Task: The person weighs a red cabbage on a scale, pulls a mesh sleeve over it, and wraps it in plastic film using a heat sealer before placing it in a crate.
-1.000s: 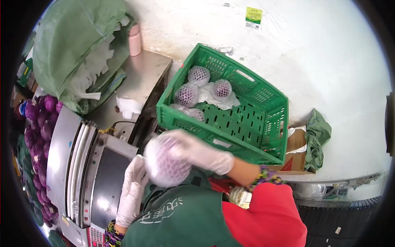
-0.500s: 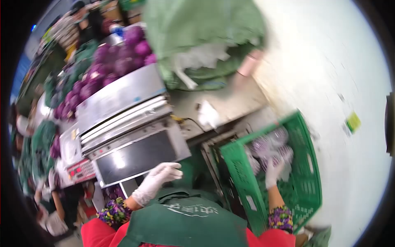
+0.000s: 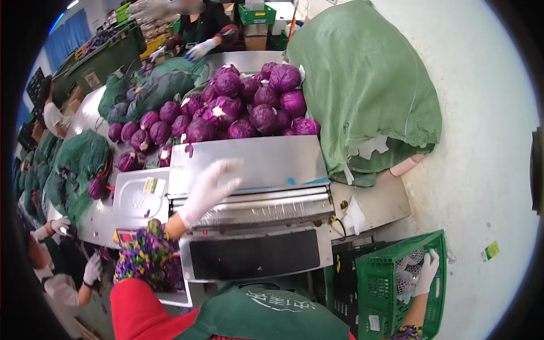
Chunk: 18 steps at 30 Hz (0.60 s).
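Observation:
Gloved in white, my left hand [image 3: 212, 190] reaches over the wrapping machine [image 3: 252, 218], its fingers spread and holding nothing. The machine has a steel cover, a roll of clear film and a black plate. Purple cabbages [image 3: 226, 107] are heaped just behind it. At the right, my right hand [image 3: 426, 275], also in a white glove, is inside the green crate [image 3: 374, 283]. It lies against wrapped produce in white netting [image 3: 405, 280]; whether the fingers grip one is unclear.
A scale [image 3: 139, 198] adjoins the machine on the left. Green mesh sacks [image 3: 76, 170] lie farther left. A large green sack [image 3: 368, 85] stands at the back right. Co-workers' gloved hands [image 3: 201, 49] show at the back and at the lower left.
The view has swung, bringing the cabbages nearer the centre. My left hand has gone from the machine's front edge to above its film roll. My right hand remains in the crate.

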Each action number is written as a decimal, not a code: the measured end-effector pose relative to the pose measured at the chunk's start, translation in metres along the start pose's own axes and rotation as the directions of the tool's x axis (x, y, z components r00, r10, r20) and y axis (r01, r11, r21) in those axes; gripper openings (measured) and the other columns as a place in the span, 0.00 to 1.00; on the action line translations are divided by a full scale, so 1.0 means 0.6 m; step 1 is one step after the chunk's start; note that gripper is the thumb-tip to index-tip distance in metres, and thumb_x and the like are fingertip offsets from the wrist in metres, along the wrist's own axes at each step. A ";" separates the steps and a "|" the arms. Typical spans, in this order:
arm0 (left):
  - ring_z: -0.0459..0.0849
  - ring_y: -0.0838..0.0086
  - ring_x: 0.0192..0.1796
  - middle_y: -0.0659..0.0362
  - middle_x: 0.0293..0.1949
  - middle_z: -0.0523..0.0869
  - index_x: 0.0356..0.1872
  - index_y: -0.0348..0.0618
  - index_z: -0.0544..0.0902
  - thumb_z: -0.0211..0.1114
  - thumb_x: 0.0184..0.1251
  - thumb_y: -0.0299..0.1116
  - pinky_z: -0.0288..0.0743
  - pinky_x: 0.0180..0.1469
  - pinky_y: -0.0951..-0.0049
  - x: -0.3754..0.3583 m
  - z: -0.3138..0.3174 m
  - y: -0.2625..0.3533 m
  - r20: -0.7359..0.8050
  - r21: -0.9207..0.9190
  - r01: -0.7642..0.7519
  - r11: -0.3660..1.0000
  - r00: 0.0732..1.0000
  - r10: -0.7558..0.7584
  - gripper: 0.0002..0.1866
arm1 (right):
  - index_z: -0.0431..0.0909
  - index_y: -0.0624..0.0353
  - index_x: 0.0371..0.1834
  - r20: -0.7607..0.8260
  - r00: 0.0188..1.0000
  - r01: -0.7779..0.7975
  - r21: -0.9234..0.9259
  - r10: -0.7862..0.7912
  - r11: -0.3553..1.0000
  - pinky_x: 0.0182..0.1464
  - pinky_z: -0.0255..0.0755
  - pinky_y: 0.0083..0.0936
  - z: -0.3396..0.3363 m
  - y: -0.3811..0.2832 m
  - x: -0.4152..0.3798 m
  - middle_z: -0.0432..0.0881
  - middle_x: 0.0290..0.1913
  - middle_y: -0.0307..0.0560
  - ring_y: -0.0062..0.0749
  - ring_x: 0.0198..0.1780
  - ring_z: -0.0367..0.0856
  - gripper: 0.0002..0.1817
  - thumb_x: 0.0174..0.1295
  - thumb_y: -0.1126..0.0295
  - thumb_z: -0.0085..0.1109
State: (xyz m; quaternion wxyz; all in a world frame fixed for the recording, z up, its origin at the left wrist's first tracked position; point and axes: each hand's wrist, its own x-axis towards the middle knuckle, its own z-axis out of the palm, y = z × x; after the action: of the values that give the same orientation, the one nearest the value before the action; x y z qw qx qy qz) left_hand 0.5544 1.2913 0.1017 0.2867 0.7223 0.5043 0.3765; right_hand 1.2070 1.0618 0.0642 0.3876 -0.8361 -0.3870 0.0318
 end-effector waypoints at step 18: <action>0.49 0.31 0.74 0.43 0.76 0.49 0.76 0.69 0.53 0.80 0.32 0.61 0.59 0.63 0.26 0.671 0.193 -0.134 -0.153 0.698 0.071 0.712 0.987 0.051 0.64 | 0.77 0.56 0.57 0.776 0.348 0.406 0.381 -0.526 0.831 0.59 0.71 0.36 0.565 -0.384 0.214 0.80 0.55 0.53 0.48 0.55 0.79 0.19 0.63 0.65 0.53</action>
State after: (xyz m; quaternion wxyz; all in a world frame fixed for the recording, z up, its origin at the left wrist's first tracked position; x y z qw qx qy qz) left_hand 0.6932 1.6939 0.0764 -0.0484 0.7414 0.6346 0.2125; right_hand 1.0336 1.4515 0.0144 0.1853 -0.5351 -0.7447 0.3531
